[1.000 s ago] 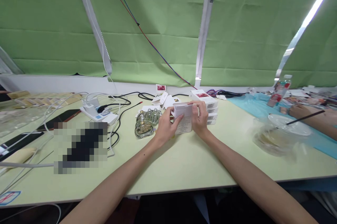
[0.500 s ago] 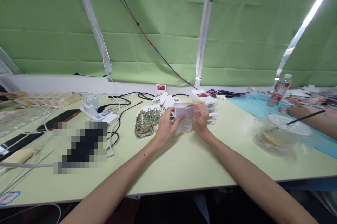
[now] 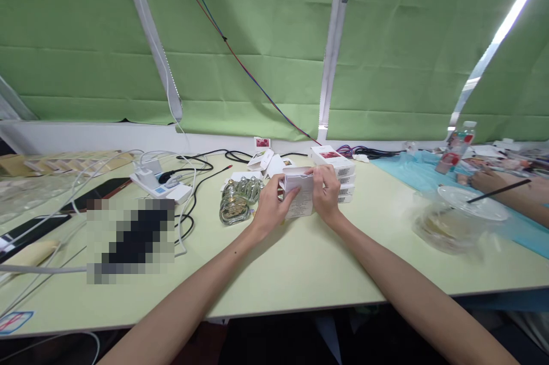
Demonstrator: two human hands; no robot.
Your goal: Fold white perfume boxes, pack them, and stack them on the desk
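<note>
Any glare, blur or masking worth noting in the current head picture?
Head view: strong glare down the slanted gap at right; the clear plastic beside the round lid looks smeared; a pixelated patch masks part of the left; left hand, right hand and white box look fairly sharp.

The box (image 3: 299,200) I see between the fingers (image 3: 329,185) is white with faint grey print. Just beyond them, stacked white boxes (image 3: 346,180) carry a red picture (image 3: 330,155) and dark barcode stripes (image 3: 343,171). Left of the fingers, clear glassware (image 3: 234,206) glints gold; beneath, the tabletop (image 3: 313,265) is pale yellow-green.
</note>
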